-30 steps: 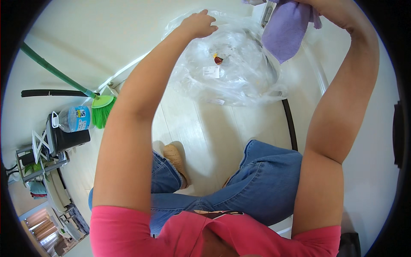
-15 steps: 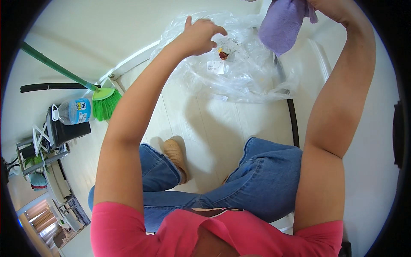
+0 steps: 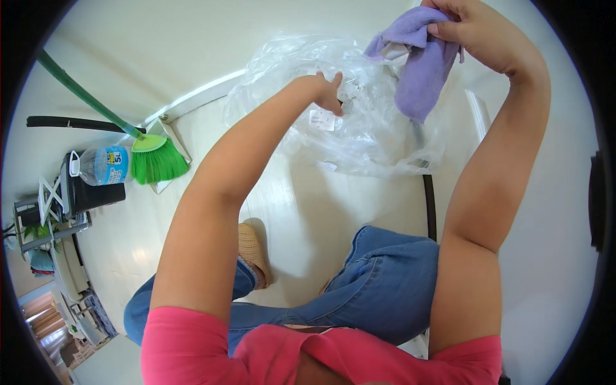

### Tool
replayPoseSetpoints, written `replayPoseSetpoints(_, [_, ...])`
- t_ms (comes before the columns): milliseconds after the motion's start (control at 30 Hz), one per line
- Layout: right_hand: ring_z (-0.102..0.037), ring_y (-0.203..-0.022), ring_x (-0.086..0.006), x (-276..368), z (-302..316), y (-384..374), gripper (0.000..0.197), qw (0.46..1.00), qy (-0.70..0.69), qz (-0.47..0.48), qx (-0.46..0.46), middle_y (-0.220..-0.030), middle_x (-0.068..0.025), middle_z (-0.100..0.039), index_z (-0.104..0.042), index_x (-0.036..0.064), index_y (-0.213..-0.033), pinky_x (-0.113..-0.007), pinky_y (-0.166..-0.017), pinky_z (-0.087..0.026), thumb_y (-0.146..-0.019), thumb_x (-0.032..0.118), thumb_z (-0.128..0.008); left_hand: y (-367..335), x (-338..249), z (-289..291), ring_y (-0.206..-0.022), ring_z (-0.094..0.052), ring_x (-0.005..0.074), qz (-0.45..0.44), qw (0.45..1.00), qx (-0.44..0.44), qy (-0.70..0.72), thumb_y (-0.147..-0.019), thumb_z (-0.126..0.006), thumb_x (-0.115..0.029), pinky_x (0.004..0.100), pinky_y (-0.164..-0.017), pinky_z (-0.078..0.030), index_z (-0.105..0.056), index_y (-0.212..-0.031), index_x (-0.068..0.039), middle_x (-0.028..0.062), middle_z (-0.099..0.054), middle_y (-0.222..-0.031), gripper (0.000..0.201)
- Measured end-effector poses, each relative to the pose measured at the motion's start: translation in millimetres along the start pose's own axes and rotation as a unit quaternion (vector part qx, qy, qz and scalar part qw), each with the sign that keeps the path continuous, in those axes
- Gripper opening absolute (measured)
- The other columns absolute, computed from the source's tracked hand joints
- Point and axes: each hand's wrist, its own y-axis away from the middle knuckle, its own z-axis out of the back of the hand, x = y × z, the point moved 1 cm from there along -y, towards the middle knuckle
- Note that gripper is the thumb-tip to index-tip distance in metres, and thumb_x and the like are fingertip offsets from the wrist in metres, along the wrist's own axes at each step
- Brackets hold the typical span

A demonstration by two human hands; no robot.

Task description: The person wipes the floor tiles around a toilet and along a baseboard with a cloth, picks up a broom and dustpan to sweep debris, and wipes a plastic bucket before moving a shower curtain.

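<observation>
A large clear plastic bag (image 3: 378,151) with a white label (image 3: 322,120) lies crumpled on the floor against the wall. My left hand (image 3: 327,92) is over the bag's middle, fingers apart, just beside that label. A small dark thing shows partly at its fingertips; most of it is hidden. At the upper right, my right hand (image 3: 471,32) is closed round a purple cloth (image 3: 423,80). The cloth hangs down in folds over the bag's right side, and a pale patch shows in one fold.
On the left, a green broom (image 3: 158,160) stands by a dustpan (image 3: 179,142). Beside it are a large plastic bottle (image 3: 106,165) and a black box (image 3: 96,197). A black strip (image 3: 430,208) runs along the floor at right. My slippered foot (image 3: 253,253) rests below the bag.
My left hand has come down and right onto the bag, covering the small red and yellow thing. My right hand has lowered slightly with the cloth. The whole view has shifted a little.
</observation>
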Motion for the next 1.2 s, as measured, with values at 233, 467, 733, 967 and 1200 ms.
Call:
replayPoseSetpoints(233, [-0.057, -0.071, -0.0141, 3, 4, -17, 0.016, 0.983, -0.084, -0.164, 0.029, -0.077, -0.0065, -0.062, -0.061, 0.0, -0.09, -0.027, -0.064, -0.045, -0.08, 0.006, -0.05, 51, -32, -23, -0.111, -0.054, 0.0349, -0.113, 0.993, 0.039, -0.009, -0.079, -0.059, -0.016, 0.0705, -0.092, -0.032, -0.057, -0.12, -0.009, 0.0221, -0.054, -0.118, 0.042])
replayPoseSetpoints(467, [-0.05, -0.061, -0.0114, -13, 2, -12, 0.02, 0.975, -0.18, -0.099, 0.088, -0.071, -0.0032, -0.056, -0.06, 0.0009, -0.089, -0.026, -0.056, -0.041, -0.077, 0.008, -0.046, 60, -27, 25, -0.078, -0.063, 0.0247, -0.072, 0.778, -0.535, 0.32, -0.083, -0.056, -0.014, 0.0382, -0.072, -0.05, -0.059, -0.105, -0.003, 0.0141, -0.064, -0.093, 0.025])
replayPoseSetpoints(733, [-0.047, -0.056, -0.011, -33, 6, -5, 0.015, 0.959, -0.233, -0.103, -0.126, -0.07, -0.0042, -0.056, -0.057, 0.0014, -0.084, -0.026, -0.051, -0.041, -0.075, 0.01, -0.049, 22, -82, -14, -0.075, -0.061, 0.0344, -0.224, 0.88, -0.301, 0.291, -0.089, -0.047, -0.013, 0.0419, -0.069, -0.047, -0.059, -0.093, -0.003, 0.0192, -0.061, -0.078, 0.016])
replayPoseSetpoints(967, [-0.054, -0.063, -0.0124, -19, 16, 22, 0.027, 0.952, -0.173, -0.033, -0.251, -0.071, -0.0053, -0.059, -0.059, 0.0009, -0.084, -0.025, -0.059, -0.044, -0.079, 0.026, -0.065, 32, -67, -54, -0.083, -0.061, 0.0388, -0.08, 0.911, -0.376, 0.15, -0.083, -0.059, -0.022, 0.0451, -0.074, -0.048, -0.059, -0.103, -0.004, 0.0171, -0.065, -0.093, 0.027])
replayPoseSetpoints(1200, [-0.058, -0.067, -0.0164, -19, 16, 15, 0.024, 0.953, -0.161, -0.104, -0.235, -0.076, -0.0111, -0.063, -0.061, -0.0029, -0.088, -0.029, -0.063, -0.047, -0.081, 0.02, -0.064, 27, -26, -11, -0.084, -0.062, 0.0394, 0.199, 0.844, -0.365, 0.338, -0.086, -0.055, -0.028, 0.0468, -0.07, -0.05, -0.06, -0.097, -0.003, 0.0228, -0.064, -0.094, 0.028])
